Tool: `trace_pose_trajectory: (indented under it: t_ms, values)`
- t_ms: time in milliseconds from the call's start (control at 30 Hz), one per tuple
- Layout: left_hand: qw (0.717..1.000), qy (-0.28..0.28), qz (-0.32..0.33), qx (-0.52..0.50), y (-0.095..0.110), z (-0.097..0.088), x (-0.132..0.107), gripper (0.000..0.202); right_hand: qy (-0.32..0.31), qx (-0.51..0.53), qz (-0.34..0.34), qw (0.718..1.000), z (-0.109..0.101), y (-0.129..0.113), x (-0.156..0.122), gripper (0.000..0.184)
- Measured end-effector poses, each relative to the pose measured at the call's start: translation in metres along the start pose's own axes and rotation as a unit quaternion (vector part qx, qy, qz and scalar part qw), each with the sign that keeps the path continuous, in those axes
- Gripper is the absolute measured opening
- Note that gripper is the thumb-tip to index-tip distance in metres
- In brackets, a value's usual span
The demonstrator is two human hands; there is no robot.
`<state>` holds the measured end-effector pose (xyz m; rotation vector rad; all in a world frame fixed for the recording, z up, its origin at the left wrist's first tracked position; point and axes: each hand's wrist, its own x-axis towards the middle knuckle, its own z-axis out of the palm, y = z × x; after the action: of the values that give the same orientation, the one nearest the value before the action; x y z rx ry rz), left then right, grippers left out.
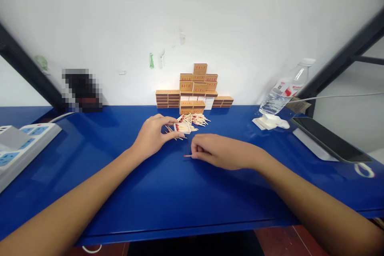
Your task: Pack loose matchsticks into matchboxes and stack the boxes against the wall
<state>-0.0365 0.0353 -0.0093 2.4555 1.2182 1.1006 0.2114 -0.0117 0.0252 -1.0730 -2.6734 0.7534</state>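
Note:
My left hand [153, 134] grips the end of a white matchbox tray [189, 131] between thumb and fingers. Matches with red heads lie side by side in the tray. In my right hand [219, 151], a single match [187, 156] is pinched between thumb and fingers, its red head pointing left, just above the blue tabletop. Behind the tray is a loose pile of matches [198, 119], and a few more lie under and beside my left fingers. Stacked orange-brown matchboxes [193, 86] stand against the wall beyond the pile.
A water bottle [283, 88] leans at the back right, with white pieces [268, 122] before it. A phone [331, 139] rests on a white stand at the right. At the left lies a power strip [33, 140]. Black metal posts flank the blue table [144, 196].

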Motion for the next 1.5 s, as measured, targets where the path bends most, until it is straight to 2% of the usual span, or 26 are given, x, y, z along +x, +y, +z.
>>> trace_pose_trajectory:
  t_ms: [133, 200, 367, 600, 667, 767, 833, 967, 1033, 1300, 1500]
  values:
    - [0.999, -0.011, 0.033, -0.005, 0.004, 0.002, -0.002, 0.041, 0.157, 0.000, 0.001, 0.988, -0.009, 0.013, 0.008, 0.015]
    - [0.999, -0.015, 0.045, -0.015, 0.008, 0.002, -0.003, 0.043, 0.205, -0.013, -0.007, 0.979, -0.008, 0.015, 0.011, 0.014]
    - [0.998, -0.006, 0.051, -0.039, 0.012, 0.002, -0.003, 0.043, 0.198, -0.034, -0.049, 0.978, -0.003, 0.014, 0.013, 0.009]
    - [0.998, 0.008, 0.032, -0.054, 0.009, -0.001, -0.001, 0.040, 0.260, -0.042, -0.062, 0.963, -0.005, 0.017, 0.016, 0.006]
    - [0.998, 0.008, 0.027, -0.052, 0.009, -0.004, 0.001, 0.037, 0.285, -0.044, -0.058, 0.956, -0.004, 0.020, 0.018, 0.004]
    - [0.999, 0.035, 0.001, -0.035, 0.005, -0.009, 0.004, 0.033, 0.323, -0.053, -0.016, 0.945, -0.001, 0.031, 0.021, 0.007]
    - [0.998, 0.053, -0.014, -0.028, 0.002, -0.011, 0.005, 0.031, 0.310, -0.074, 0.015, 0.948, 0.001, 0.042, 0.022, 0.007]
    - [0.999, 0.028, -0.001, -0.042, 0.001, -0.010, 0.004, 0.030, 0.238, -0.103, 0.035, 0.965, 0.004, 0.062, 0.025, 0.009]
    - [0.999, 0.025, -0.002, -0.046, 0.002, -0.009, 0.004, 0.030, 0.224, -0.104, 0.039, 0.968, 0.005, 0.065, 0.026, 0.008]
    - [0.997, 0.018, -0.017, -0.068, 0.004, -0.006, 0.003, 0.035, 0.285, -0.102, 0.051, 0.952, -0.003, 0.059, 0.026, 0.011]
    - [0.997, 0.012, -0.017, -0.073, 0.009, -0.005, 0.001, 0.036, 0.284, -0.120, 0.080, 0.948, -0.008, 0.062, 0.024, 0.008]
